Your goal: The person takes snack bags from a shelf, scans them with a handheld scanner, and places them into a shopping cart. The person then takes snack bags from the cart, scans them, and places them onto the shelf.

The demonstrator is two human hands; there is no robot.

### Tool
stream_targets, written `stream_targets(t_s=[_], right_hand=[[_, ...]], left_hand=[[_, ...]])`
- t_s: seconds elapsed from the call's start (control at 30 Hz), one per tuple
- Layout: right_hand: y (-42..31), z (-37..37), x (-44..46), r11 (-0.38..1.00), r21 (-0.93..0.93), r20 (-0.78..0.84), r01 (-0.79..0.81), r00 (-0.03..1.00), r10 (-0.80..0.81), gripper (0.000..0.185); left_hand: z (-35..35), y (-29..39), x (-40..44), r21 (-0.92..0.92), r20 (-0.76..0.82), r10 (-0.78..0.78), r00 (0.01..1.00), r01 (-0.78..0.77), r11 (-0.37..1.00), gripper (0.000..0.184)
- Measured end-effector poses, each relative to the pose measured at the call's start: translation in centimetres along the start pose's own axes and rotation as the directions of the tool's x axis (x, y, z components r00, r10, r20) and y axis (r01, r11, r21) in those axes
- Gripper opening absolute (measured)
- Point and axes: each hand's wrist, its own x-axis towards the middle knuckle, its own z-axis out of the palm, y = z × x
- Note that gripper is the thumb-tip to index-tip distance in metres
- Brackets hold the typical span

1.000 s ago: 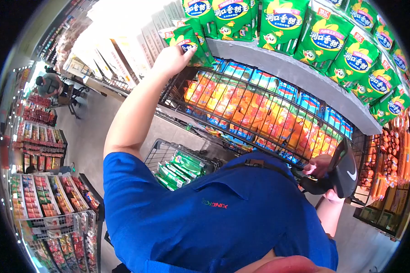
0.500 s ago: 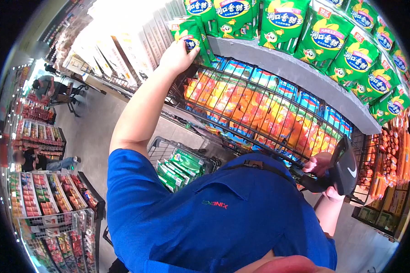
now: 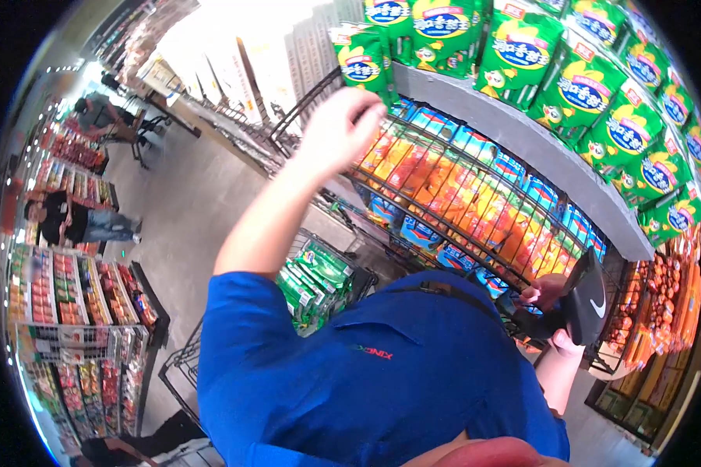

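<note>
My left hand [image 3: 339, 128] is raised, blurred, with fingers loosely curled and nothing visible in them. It hovers over the edge of a black wire basket rack [image 3: 452, 159], just below an upright green snack bag [image 3: 358, 61] and apart from it. At the right, my right hand [image 3: 547, 293] is wrapped round a black item with a white swoosh [image 3: 586, 305], which hides part of the hand. Orange and red packets [image 3: 452, 198] fill the rack between my hands. A cart [image 3: 311, 241] holding green packets [image 3: 313, 282] is beside my torso.
Green bags [image 3: 580, 93] stand along a grey ledge [image 3: 514, 128]. Reddish-orange packaged goods [image 3: 662, 303] hang at the right. Snack shelves [image 3: 78, 288] line the left side of the aisle floor [image 3: 187, 194]. One person [image 3: 74, 218] is near them; another person [image 3: 101, 115] is by a cart farther back.
My left hand has let go of the green bag and moved down and right. The view has shifted left. My right hand still holds the black item. The nearer person shows more fully.
</note>
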Motion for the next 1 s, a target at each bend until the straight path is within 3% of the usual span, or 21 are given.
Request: stream_targets(t_s=[0.07,0.13,0.2,0.27,0.33,0.4,0.43,0.47,0.53,0.6,0.67,0.7,0.73,0.77,0.8,0.87,0.93,0.97,1.0], right_hand=[[-0.2,-0.1,-0.1,0.996,-0.068,-0.002,-0.056,0.998,0.056,0.073],[0.2,0.0,-0.1,0.996,-0.087,0.005,-0.031,0.999,0.032,0.071],[0.3,0.0,-0.1,0.975,-0.221,-0.032,0.019,0.999,-0.027,0.073],[0.2,0.5,0.0,0.971,-0.238,-0.03,0.035,0.999,-0.043,0.073],[0.0,1.1,0.1,0.968,-0.248,-0.022,0.043,0.999,-0.05,0.073],[-0.3,1.5,0.0,0.94,-0.337,-0.052,0.053,0.996,-0.074,0.072],[-0.1,0.9,-0.1,0.955,-0.277,0.08,0.107,0.993,-0.088,0.062],[0.1,0.5,-0.3,0.961,-0.262,0.096,0.085,0.993,-0.062,0.062],[0.0,-0.1,-0.6,0.869,-0.47,0.223,0.153,0.973,-0.051,0.064],[-0.6,-0.4,-0.9,0.837,-0.532,0.301,0.126,0.953,0.047,0.065],[-0.7,-1.0,-1.0,0.728,-0.665,0.352,0.163,0.929,0.114,0.065],[-0.1,1.1,-1.0,0.82,-0.567,0.116,0.076,0.993,-0.012,0.066],[0.4,1.0,-1.0,0.821,-0.566,0.119,0.071,0.993,-0.004,0.066],[0.8,0.8,-1.1,0.868,-0.492,0.034,0.072,0.997,-0.063,0.067],[1.1,0.7,-1.2,0.907,-0.414,-0.056,0.082,0.992,-0.115,0.069],[0.9,-0.4,-1.3,0.897,-0.44,0.013,0.047,0.999,-0.046,0.074],[1.2,-0.5,-1.4,0.927,-0.375,0.009,0.005,1.0,-0.001,0.071],[1.1,-0.5,-1.3,0.927,-0.375,0.011,0.0,1.0,0.004,0.071],[0.7,-0.5,-1.2,0.875,-0.482,0.032,0.035,0.999,-0.022,0.07]], left_hand=[[0.8,2.5,-3.4,-0.065,-0.104,0.174,0.979,-0.181,0.981,0.017],[1.4,5.2,-7.7,-0.187,-0.064,0.228,0.972,-0.236,0.954,0.013],[2.8,7.0,-11.5,-0.246,-0.03,0.333,0.942,-0.33,0.911,0.012],[4.3,7.5,-15.1,-0.228,0.06,0.367,0.928,-0.346,0.91,0.012],[6.1,6.4,-19.5,-0.213,0.13,0.286,0.949,-0.255,0.943,0.012],[7.8,4.5,-24.8,-0.119,0.233,0.08,0.969,-0.053,0.991,0.011],[7.9,3.7,-26.9,-0.051,0.211,0.008,0.978,0.003,0.999,0.011],[7.7,3.0,-29.0,0.015,0.188,-0.063,0.98,0.061,0.998,0.011],[6.9,2.2,-32.6,0.119,0.031,-0.232,0.972,0.227,0.967,0.016],[6.2,2.3,-35.9,0.292,-0.096,-0.486,0.868,0.492,0.82,0.026],[6.2,1.1,-39.7,0.411,-0.157,-0.607,0.779,0.61,0.677,0.034],[6.1,0.8,-41.4,0.37,-0.086,-0.762,0.642,0.73,0.574,0.037],[6.0,0.3,-43.3,0.339,-0.007,-0.878,0.478,0.827,0.448,0.041],[6.8,-0.8,-46.3,0.34,-0.016,-0.921,0.39,0.868,0.362,0.047],[7.2,-1.2,-47.9,0.345,-0.017,-0.973,0.228,0.915,0.208,0.049],[6.8,-2.2,-51.0,0.337,0.024,-0.991,0.135,0.932,0.135,0.042],[5.8,-2.3,-51.9,0.347,-0.082,-0.976,0.203,0.923,0.163,0.033],[5.5,-2.4,-52.2,0.379,-0.225,-0.911,0.345,0.893,0.244,0.025],[4.7,-2.3,-51.1,0.392,-0.282,-0.89,0.359,0.889,0.234,0.028]])
